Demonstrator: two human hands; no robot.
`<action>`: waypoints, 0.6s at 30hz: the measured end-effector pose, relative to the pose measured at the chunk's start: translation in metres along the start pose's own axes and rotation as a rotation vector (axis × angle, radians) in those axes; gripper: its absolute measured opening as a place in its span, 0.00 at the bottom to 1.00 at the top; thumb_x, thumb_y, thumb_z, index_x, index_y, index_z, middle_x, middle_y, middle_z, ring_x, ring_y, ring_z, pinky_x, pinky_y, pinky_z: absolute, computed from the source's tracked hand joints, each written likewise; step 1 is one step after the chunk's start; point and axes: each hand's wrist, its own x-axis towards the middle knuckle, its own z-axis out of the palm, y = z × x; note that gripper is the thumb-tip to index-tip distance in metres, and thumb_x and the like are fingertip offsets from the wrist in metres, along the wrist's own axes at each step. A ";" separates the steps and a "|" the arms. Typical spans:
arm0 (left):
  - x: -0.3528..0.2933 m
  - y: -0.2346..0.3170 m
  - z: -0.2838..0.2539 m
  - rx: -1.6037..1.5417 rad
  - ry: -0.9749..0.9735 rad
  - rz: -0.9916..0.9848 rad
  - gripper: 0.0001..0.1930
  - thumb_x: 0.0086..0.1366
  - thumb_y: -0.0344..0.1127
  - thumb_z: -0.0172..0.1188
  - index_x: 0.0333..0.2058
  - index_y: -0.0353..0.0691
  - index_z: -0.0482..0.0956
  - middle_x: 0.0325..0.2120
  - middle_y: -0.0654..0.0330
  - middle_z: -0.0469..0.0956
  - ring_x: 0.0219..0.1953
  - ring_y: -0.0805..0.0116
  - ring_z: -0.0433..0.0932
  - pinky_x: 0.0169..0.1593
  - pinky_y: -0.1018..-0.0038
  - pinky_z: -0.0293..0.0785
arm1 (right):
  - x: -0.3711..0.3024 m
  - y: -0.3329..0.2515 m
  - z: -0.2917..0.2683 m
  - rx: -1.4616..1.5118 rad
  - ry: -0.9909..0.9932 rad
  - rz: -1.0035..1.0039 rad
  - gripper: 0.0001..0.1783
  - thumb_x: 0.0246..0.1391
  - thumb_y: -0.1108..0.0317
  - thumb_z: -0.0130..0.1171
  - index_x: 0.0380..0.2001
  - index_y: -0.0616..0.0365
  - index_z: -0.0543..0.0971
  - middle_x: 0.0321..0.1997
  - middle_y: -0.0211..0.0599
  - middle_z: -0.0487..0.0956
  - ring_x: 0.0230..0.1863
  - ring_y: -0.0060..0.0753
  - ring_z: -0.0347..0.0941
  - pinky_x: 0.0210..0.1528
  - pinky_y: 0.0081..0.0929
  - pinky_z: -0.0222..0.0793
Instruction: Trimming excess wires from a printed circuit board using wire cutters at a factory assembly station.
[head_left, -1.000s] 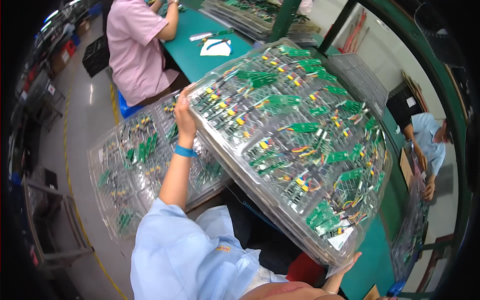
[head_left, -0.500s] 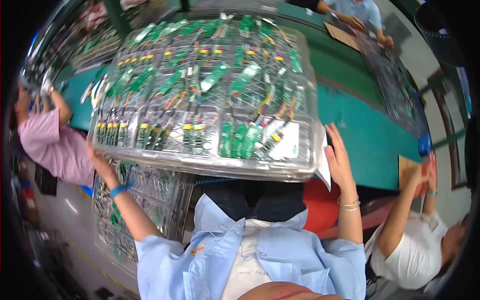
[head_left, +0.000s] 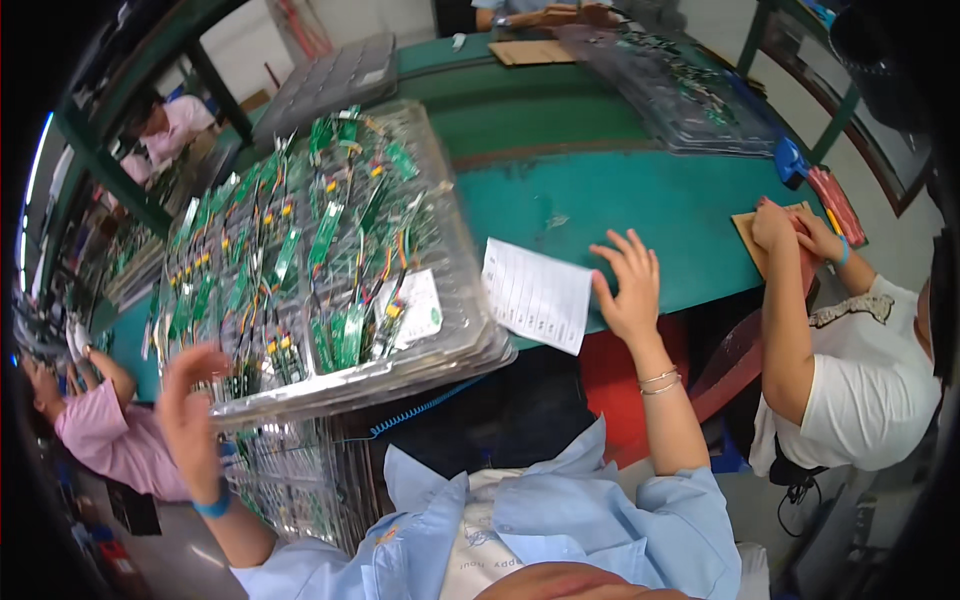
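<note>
A stack of clear plastic trays (head_left: 470,330) rests tilted on the green bench at the left. Green circuit boards (head_left: 325,235) with coloured wires and yellow connectors fill its top tray. A white card (head_left: 418,305) lies in one of that tray's compartments. My left hand (head_left: 195,415) is raised at the tray's near left corner, slightly blurred, fingers apart and holding nothing. Beside the stack lies a white printed sheet (head_left: 537,290), its near edge at the bench edge. My right hand (head_left: 630,288) is open by the sheet's right edge, fingers spread; whether the thumb touches the paper I cannot tell.
More loaded trays (head_left: 300,480) stand low at the left, below bench height. An unfilled tray (head_left: 335,80) and another with boards (head_left: 670,85) lie farther back. A co-worker's hands (head_left: 790,235) work at the right. A blue coiled cord (head_left: 420,405) hangs under the bench edge.
The tray stack now sits farther left and turned in view. Both hands have come away from its sides. The white sheet, upright beside the stack before, now lies on the bench.
</note>
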 end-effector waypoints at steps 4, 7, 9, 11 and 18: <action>0.038 0.002 0.082 0.573 -0.289 0.191 0.15 0.51 0.40 0.54 0.36 0.39 0.69 0.25 0.58 0.70 0.23 0.64 0.70 0.27 0.74 0.67 | 0.000 -0.001 -0.010 0.073 0.060 -0.012 0.14 0.43 0.60 0.50 0.36 0.49 0.72 0.50 0.31 0.66 0.55 0.38 0.55 0.55 0.42 0.46; 0.046 -0.013 0.106 0.725 -0.290 0.253 0.13 0.51 0.41 0.54 0.32 0.40 0.69 0.23 0.59 0.69 0.20 0.62 0.70 0.24 0.73 0.66 | 0.007 -0.006 -0.040 0.400 0.013 -0.021 0.12 0.42 0.61 0.52 0.32 0.49 0.73 0.45 0.30 0.68 0.48 0.35 0.60 0.52 0.37 0.50; 0.051 -0.016 0.111 0.752 -0.278 0.238 0.12 0.52 0.42 0.55 0.31 0.41 0.69 0.22 0.60 0.69 0.19 0.61 0.69 0.23 0.73 0.66 | 0.017 -0.027 -0.085 0.394 0.010 -0.192 0.09 0.41 0.62 0.53 0.29 0.50 0.73 0.40 0.29 0.69 0.42 0.32 0.63 0.46 0.34 0.54; 0.051 -0.018 0.110 0.737 -0.278 0.202 0.11 0.51 0.40 0.54 0.29 0.41 0.68 0.22 0.60 0.69 0.18 0.61 0.69 0.23 0.73 0.66 | 0.028 -0.077 -0.151 0.291 0.013 -0.351 0.08 0.41 0.63 0.53 0.28 0.50 0.72 0.37 0.28 0.70 0.38 0.31 0.64 0.42 0.32 0.57; 0.057 -0.018 0.120 0.659 -0.163 0.395 0.07 0.51 0.36 0.54 0.24 0.40 0.69 0.21 0.60 0.68 0.17 0.61 0.68 0.22 0.72 0.66 | -0.012 -0.183 -0.272 -0.492 0.127 -0.291 0.08 0.35 0.65 0.51 0.25 0.48 0.74 0.29 0.25 0.71 0.28 0.24 0.61 0.33 0.24 0.55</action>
